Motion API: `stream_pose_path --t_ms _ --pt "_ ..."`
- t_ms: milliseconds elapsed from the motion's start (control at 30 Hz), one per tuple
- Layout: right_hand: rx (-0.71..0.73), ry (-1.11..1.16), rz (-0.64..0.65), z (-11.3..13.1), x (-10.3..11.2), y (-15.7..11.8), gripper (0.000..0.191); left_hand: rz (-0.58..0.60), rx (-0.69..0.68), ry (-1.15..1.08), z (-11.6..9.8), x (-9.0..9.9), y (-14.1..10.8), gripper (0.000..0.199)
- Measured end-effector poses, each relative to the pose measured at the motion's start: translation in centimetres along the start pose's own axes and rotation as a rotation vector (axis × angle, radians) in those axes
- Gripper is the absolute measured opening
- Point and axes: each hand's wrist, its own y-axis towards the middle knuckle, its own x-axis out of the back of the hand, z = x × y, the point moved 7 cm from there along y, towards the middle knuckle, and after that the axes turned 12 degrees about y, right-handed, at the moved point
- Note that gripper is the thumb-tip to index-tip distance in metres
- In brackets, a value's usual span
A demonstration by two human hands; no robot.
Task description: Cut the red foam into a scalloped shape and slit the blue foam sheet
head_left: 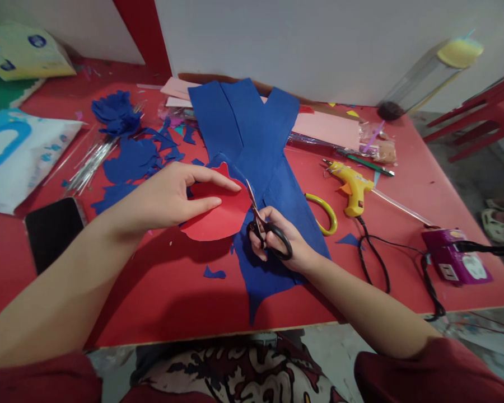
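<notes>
My left hand [180,193] pinches a rounded piece of red paper [216,221] between thumb and fingers, above the table. Wrapped around the handles of black-handled scissors [279,240] is my right hand [285,235]. The scissor blades point up and away from me, at the right edge of the red piece; whether they touch it I cannot tell. Blue sheets [252,123] lie beneath and behind both hands, several of them overlapping. A small blue scrap [214,273] rests on the table in front of my left hand.
Blue cut pieces [130,159], a bundle of wire stems [88,165] and a phone [54,226] lie left. To the right are a yellow glue gun [353,187], yellow handle loop [330,215], cables and a purple power socket [457,254]. Pink sheets [327,129] lie behind on the red table [159,302].
</notes>
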Motion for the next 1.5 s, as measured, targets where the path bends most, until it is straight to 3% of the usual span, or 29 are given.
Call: stream_pose_path --t_ms 1500 --pt "-0.014 0.001 -0.009 0.1 -0.23 0.01 0.044 0.038 -0.022 -0.023 0.2 -0.54 0.09 0.033"
